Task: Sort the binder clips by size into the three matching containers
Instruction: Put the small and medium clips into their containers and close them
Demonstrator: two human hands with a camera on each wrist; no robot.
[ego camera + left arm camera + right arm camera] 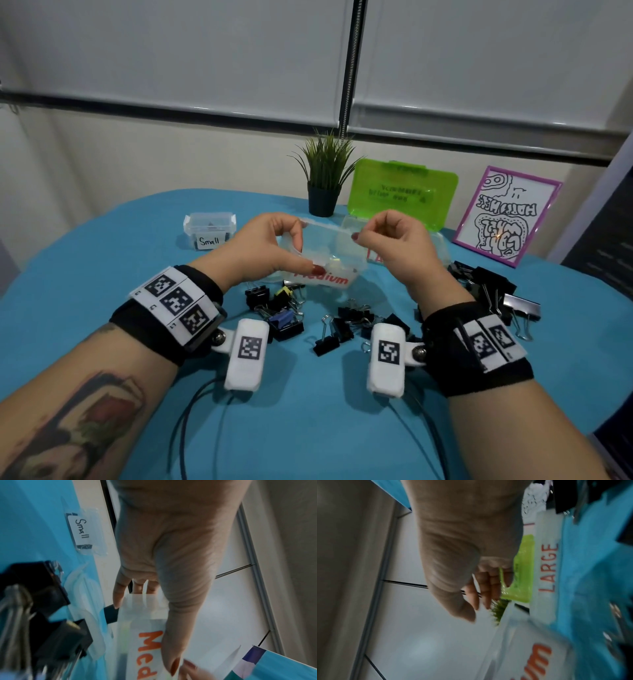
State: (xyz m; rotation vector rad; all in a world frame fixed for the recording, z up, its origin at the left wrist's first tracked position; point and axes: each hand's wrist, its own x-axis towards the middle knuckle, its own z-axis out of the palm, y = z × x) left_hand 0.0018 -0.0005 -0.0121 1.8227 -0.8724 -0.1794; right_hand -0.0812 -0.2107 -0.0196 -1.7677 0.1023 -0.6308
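Left hand (263,246): fingers curled round the left end of the medium box (329,260); thumb on its front wall beside the red word, other fingers over the top edge.
Right hand (394,240): thumb and forefinger pinched at the top right edge of the same box; whether they hold the lid or only the rim, cannot tell.
Box attitude: raised off the cloth between both hands, long axis running hand to hand, label facing the person.
Box contents: something pale shows through the wall; too blurred to name.
Binder clips (329,329): loose on the blue tablecloth (102,274), directly below and nearer the body than both grips; a second heap of bigger clips (496,291) lies just outside the right wrist.
Nearer hand: middle scatter is about even between the hands; big heap is nearer the right.
Small box (209,229): beyond the left hand, lid on.
Large box (547,568): behind the medium box, beyond the right hand, green lid (404,195) standing open.
Judgement: step in hand looks like opening the medium box; sorting barely begun.
Next move: box down mouth up, then either hand drops straight to the clips.
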